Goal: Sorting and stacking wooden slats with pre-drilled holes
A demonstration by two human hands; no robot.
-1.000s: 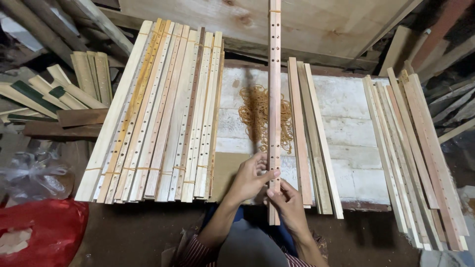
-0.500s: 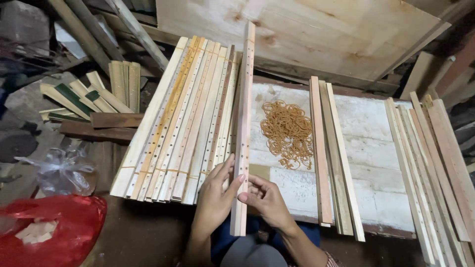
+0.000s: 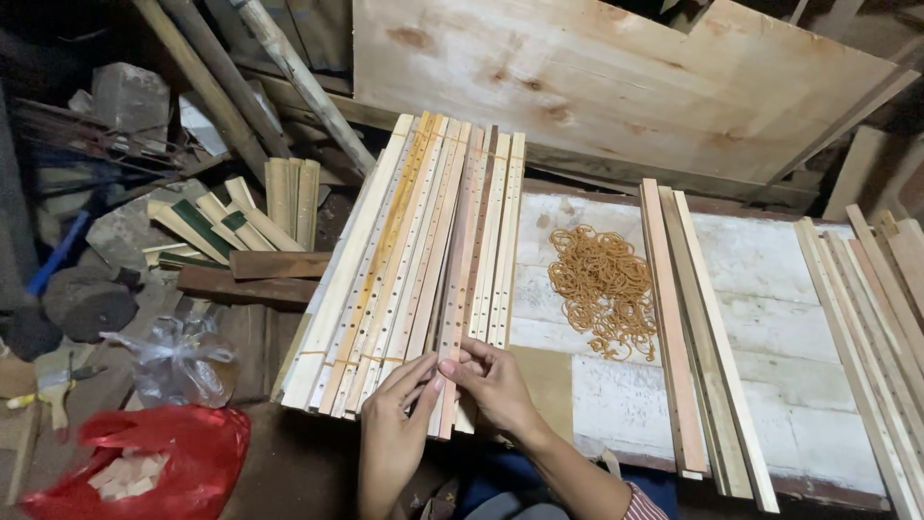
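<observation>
Both hands meet at the near end of a pinkish wooden slat with holes (image 3: 460, 279), which lies on top of a stack of similar drilled slats (image 3: 385, 260) bound with rubber bands. My left hand (image 3: 393, 433) rests its fingers against the slat's near end from the left. My right hand (image 3: 493, 385) pinches the same end from the right. A heap of loose yellow-brown rubber bands (image 3: 604, 289) lies on the white board (image 3: 770, 385) to the right of the stack.
A few plain slats (image 3: 698, 337) lie right of the rubber bands, more slats (image 3: 876, 318) at the far right. A large plywood sheet (image 3: 626, 87) leans behind. Left: scrap wood pieces (image 3: 241, 221), a clear plastic bag (image 3: 178, 361), a red bag (image 3: 144, 462).
The pinkish slat, held upright over the rubber bands a second ago, has been carried left and laid onto the drilled stack. The view has shifted left with it.
</observation>
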